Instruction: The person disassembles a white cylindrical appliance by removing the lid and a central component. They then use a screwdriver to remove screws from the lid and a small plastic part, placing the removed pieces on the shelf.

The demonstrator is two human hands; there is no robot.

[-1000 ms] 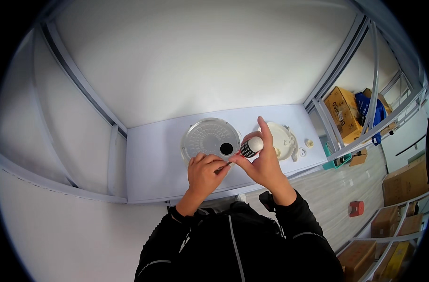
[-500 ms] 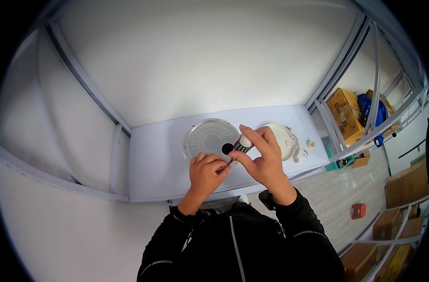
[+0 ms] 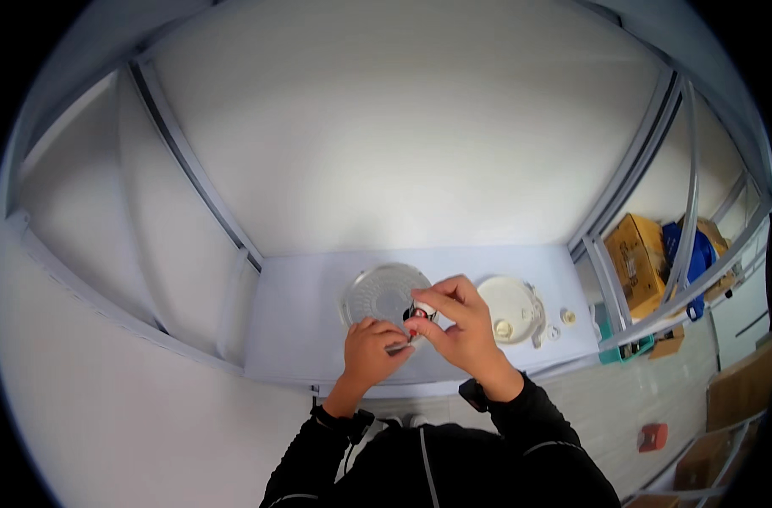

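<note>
My right hand (image 3: 466,326) pinches a small bottle-like cylinder (image 3: 423,311) with a white end and black and red markings. Its lower tip points down toward my left hand (image 3: 372,353), whose fingers are closed on a thin dark grey piece (image 3: 397,347). Most of that piece is hidden by the fingers. Just beyond both hands, a round silvery disc (image 3: 371,292) with a ringed pattern lies on the white table; the hands cover its near right part. To the right sits a round white dish-shaped part (image 3: 506,298) with a small cream round piece (image 3: 504,328) in it.
Right of the dish lie a curved white piece (image 3: 538,326), a small white ring (image 3: 554,332) and a cream knob-like piece (image 3: 568,317). Metal frame bars (image 3: 610,284) border the table (image 3: 297,339). Cardboard boxes (image 3: 636,262), a teal bin (image 3: 627,350) and a red stool (image 3: 653,437) stand beyond.
The view has tilted, so the table sits lower in it. The cylinder in my right hand has turned, showing red. The cream piece in the dish has come into sight.
</note>
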